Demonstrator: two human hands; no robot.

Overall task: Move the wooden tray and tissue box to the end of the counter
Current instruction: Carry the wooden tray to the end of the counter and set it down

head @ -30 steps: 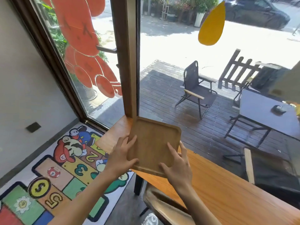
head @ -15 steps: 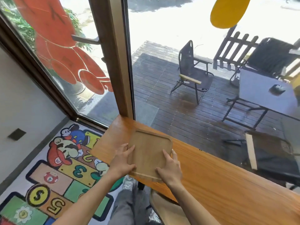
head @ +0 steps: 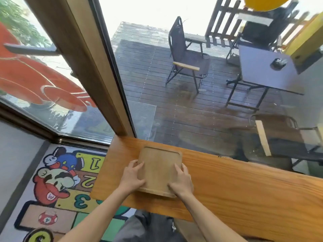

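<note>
A square wooden tray (head: 160, 167) with a raised rim lies flat on the orange wooden counter (head: 236, 186), close to its left end by the window frame. My left hand (head: 132, 177) grips the tray's near left corner, fingers on its top. My right hand (head: 181, 181) holds the near right corner the same way. No tissue box is in view.
The counter's left end (head: 103, 165) drops off above a colourful cartoon number mat (head: 57, 186) on the floor. A brown window post (head: 97, 70) rises just behind the counter's corner. Glass runs along the counter's far edge. A stool seat (head: 188, 229) sits below the near edge.
The tray has come down from a tilted, lifted position to lie flat on the counter near its left end. Both hands stayed on its near corners. My view has tipped downward.
</note>
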